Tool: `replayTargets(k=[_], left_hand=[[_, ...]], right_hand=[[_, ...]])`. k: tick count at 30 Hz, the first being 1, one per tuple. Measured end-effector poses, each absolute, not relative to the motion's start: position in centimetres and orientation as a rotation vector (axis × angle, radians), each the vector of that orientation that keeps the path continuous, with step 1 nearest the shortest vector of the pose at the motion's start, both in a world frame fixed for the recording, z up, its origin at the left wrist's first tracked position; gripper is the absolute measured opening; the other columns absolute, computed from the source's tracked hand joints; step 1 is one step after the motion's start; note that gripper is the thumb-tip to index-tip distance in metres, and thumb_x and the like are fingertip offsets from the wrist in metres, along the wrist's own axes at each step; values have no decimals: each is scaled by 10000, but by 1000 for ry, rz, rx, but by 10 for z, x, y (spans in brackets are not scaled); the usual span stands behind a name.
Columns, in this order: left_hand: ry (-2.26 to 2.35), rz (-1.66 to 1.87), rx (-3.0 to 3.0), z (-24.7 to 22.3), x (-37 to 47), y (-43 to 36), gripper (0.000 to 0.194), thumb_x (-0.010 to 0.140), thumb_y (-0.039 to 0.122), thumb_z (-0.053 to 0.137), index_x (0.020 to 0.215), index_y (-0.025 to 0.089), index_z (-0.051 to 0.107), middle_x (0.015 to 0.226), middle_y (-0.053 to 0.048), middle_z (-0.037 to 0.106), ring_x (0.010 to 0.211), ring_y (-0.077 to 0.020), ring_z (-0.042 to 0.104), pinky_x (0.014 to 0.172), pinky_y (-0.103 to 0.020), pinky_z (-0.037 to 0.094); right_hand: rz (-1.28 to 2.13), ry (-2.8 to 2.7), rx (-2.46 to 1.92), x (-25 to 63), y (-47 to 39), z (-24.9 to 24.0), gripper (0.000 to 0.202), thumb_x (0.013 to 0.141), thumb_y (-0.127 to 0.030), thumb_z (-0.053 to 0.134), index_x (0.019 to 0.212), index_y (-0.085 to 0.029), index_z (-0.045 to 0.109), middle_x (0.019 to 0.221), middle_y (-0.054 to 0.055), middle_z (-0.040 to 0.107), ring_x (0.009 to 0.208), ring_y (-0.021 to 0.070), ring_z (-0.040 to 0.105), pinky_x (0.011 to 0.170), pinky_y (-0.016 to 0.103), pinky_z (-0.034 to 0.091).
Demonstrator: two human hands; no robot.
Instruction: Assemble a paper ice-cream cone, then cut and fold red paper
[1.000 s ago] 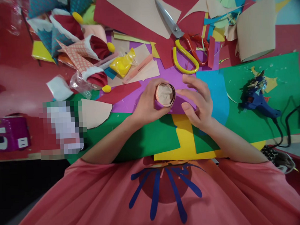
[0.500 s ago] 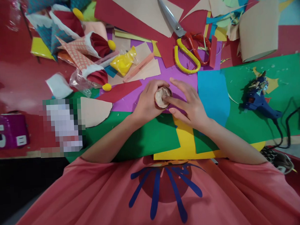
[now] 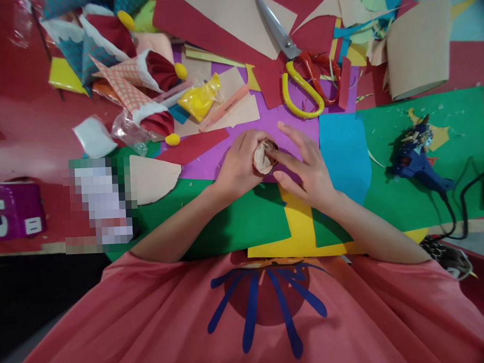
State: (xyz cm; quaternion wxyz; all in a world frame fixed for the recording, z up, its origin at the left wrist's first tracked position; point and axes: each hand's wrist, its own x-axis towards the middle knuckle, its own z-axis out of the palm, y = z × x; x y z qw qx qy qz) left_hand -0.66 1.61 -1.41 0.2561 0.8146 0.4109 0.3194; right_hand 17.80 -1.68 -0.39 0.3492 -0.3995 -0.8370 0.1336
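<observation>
My left hand [image 3: 240, 163] is wrapped round a small round cup-like piece [image 3: 264, 162] with a thin brown rim and crinkled cream paper inside. My right hand [image 3: 305, 165] is beside it with fingers spread; the index fingertip reaches into the opening and presses on the cream paper. Nothing is gripped in the right hand. Under both hands lie a purple sheet [image 3: 201, 164] and a green sheet [image 3: 235, 214]. A blue sheet [image 3: 343, 150] is just right of my right hand.
Large scissors [image 3: 292, 51] with red and yellow handles lie beyond the hands. At the right are a blue glue gun [image 3: 420, 168] and a beige paper cylinder [image 3: 418, 48]. Fabric cones [image 3: 121, 85] and a yellow packet [image 3: 200, 97] sit at the upper left.
The round piece has tilted and shifted slightly to the right in my left hand. My right index finger has moved up a little, toward the far side of the opening.
</observation>
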Motion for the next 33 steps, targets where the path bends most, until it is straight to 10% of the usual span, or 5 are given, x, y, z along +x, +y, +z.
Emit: replayTargets(k=[8,17,33], left_hand=[[1069,1094,2216,-25,-6,19,486,829,429,612,1209,245,371,1108,-67,555,1049,-222,600,856,-392,531],[1131,1068,2079,-28,-2,14,435,823,425,620,1143,259,376,1055,-34,564,944,-176,635,783,-351,547],[994,1025,2385,-18,2,9,226,890,302,541,1073,219,438,956,-53,603,871,-183,624,714,-336,506]], right_hand=[[559,-1869,-1169,178,-19,1,184,906,-296,508,1049,-230,603,1093,85,671,1023,220,637,869,434,548],[1083,-1598,-1166,176,-16,0,351,910,-428,534,1206,-250,597,1249,42,652,1158,187,607,1003,357,501],[1028,-1534,-1240,168,-17,1,159,813,-317,665,883,-182,621,843,9,687,757,116,639,699,261,524]])
